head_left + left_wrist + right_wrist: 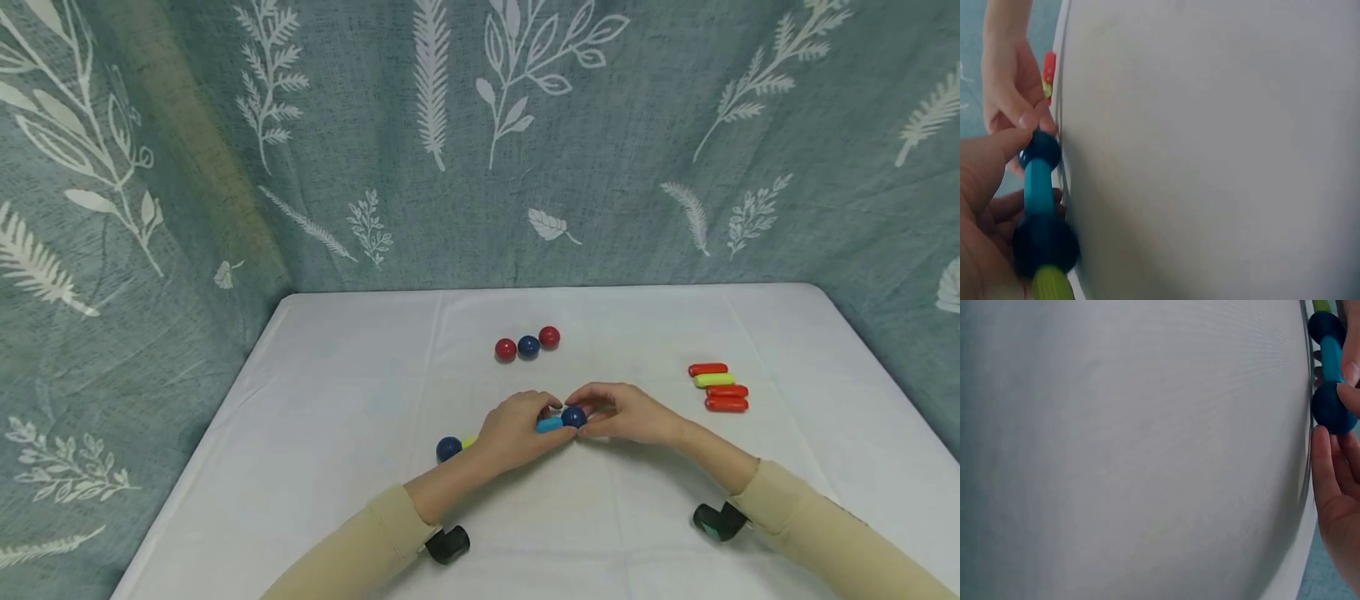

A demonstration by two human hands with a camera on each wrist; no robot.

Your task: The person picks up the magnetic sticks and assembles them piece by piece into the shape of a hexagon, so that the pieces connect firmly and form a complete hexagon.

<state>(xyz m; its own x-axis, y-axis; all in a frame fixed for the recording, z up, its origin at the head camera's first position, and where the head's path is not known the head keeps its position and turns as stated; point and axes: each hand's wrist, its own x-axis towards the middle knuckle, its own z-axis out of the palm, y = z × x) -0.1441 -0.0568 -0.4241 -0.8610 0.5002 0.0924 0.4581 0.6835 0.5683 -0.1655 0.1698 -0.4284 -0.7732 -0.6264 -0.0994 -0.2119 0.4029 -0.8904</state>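
Observation:
A chain of balls and rods lies between the hands. In the head view it runs from a dark blue ball and a yellow-green rod at the left, under the left hand, to a light blue rod and a dark blue end ball. My left hand holds the chain by the light blue rod, its fingers behind and its thumb reaching to the end ball. Another dark blue ball joins the light blue and yellow-green rods in the left wrist view. My right hand pinches the end ball between thumb and fingertips.
Behind the hands, two red balls flank a dark blue ball on the white-covered table. Red rods and a yellow-green rod lie stacked in a row at the right. A patterned curtain borders the table.

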